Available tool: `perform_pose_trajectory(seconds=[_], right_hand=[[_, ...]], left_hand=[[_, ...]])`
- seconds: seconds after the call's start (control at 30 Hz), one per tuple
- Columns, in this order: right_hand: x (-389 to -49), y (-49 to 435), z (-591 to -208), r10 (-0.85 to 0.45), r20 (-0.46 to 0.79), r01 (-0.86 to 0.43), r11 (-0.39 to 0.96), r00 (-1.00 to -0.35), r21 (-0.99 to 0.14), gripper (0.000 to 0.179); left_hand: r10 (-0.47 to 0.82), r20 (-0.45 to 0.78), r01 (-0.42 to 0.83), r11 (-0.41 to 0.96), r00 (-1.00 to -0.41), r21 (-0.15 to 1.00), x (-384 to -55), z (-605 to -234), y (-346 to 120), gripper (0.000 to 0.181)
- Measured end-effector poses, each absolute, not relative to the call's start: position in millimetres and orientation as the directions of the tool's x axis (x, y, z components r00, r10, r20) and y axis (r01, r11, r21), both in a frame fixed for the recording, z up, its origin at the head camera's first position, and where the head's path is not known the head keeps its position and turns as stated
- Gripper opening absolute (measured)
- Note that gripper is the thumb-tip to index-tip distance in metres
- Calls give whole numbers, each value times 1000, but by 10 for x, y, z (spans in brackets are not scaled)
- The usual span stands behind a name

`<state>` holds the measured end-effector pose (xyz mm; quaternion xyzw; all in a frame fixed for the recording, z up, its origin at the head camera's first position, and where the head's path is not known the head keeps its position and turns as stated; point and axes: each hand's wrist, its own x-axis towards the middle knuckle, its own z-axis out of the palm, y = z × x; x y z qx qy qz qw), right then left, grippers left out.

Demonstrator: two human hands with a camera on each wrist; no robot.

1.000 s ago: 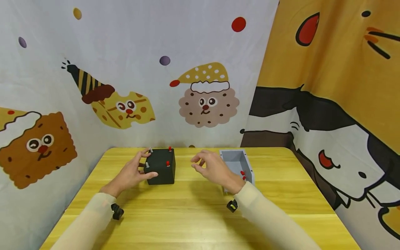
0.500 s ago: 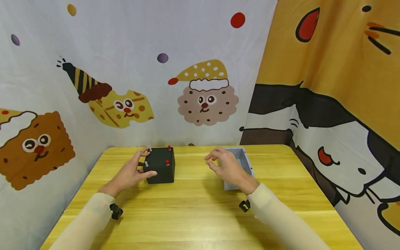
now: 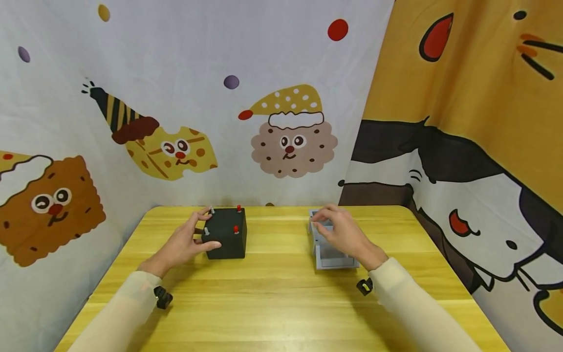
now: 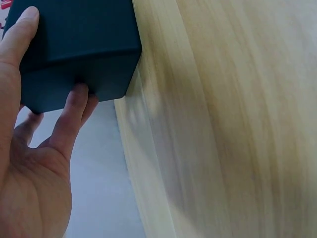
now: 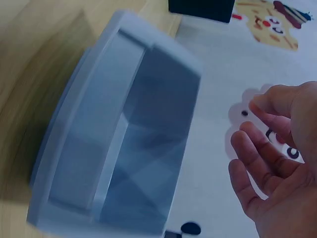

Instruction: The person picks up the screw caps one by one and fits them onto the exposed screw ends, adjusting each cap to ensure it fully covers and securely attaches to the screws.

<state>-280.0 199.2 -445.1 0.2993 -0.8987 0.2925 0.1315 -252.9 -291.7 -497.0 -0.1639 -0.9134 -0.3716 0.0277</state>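
Observation:
A black box [image 3: 225, 248] stands on the table, with small levers on its top. The two right levers wear red caps [image 3: 236, 229]; the left ones are bare metal [image 3: 206, 231]. My left hand [image 3: 178, 244] holds the box from its left side, thumb on the front face and fingers on another side, as the left wrist view shows. To the right is a grey-blue bin [image 3: 337, 263], and my right hand [image 3: 345, 234] hovers over it, fingers loosely bent. In the right wrist view, no object shows between the fingers [image 5: 247, 148].
The wooden table [image 3: 272, 293] carries the box and bin, both toward its far edge. A white cartoon-print curtain [image 3: 176, 73] hangs behind the table, and an orange one [image 3: 484, 98] closes off the right side.
My right hand has moved right, from the space between the box and the bin to over the bin. The left hand and the box stay in place.

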Motion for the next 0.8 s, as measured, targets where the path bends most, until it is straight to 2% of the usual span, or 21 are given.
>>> perform_pose_trajectory(seconds=[0.13, 0.3, 0.63, 0.8], right_hand=[[-2843, 2137, -4489, -450, 388, -591, 666, -805, -455, 13], [-2894, 2249, -4531, -459, 396, -602, 677, -795, -423, 11], [-2987, 2417, -4660, -465, 339, -560, 778, -818, -285, 13], [-3019, 2473, -4699, -453, 326, -539, 802, -830, -257, 13]], left_hand=[[285, 172, 324, 670, -943, 668, -2530, -4965, -2917, 85], [280, 168, 318, 676, -945, 665, -2533, -4969, -2922, 87], [286, 173, 325, 665, -943, 672, -2525, -4989, -2931, 86], [284, 173, 324, 666, -943, 673, -2542, -5008, -2936, 86]])
